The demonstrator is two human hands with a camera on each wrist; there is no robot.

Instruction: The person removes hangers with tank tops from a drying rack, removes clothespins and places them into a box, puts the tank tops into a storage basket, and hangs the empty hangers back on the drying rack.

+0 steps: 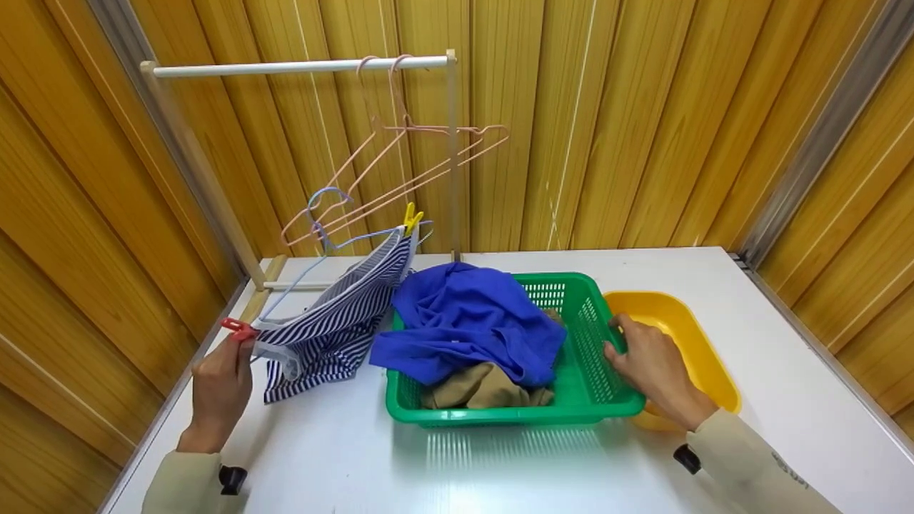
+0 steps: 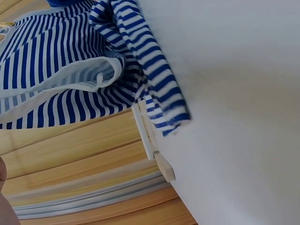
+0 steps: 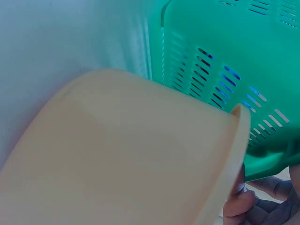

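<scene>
Left grip (image 1: 220, 376) pinches one red peg (image 1: 240, 329) at one striped garment (image 1: 335, 318), right grip (image 1: 655, 363) clasps one green basket (image 1: 514, 415)

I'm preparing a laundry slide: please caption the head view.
Left hand pinches a red clip on a striped garment; right hand grips a green basket.

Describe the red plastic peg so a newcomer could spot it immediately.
Find the white-barred wooden rack, back left. Before it, a navy striped cloth garment is pegged to a blue wire hanger. At the garment's near end, the person's left hand pinches the red plastic peg; the other peg is yellow.
</scene>
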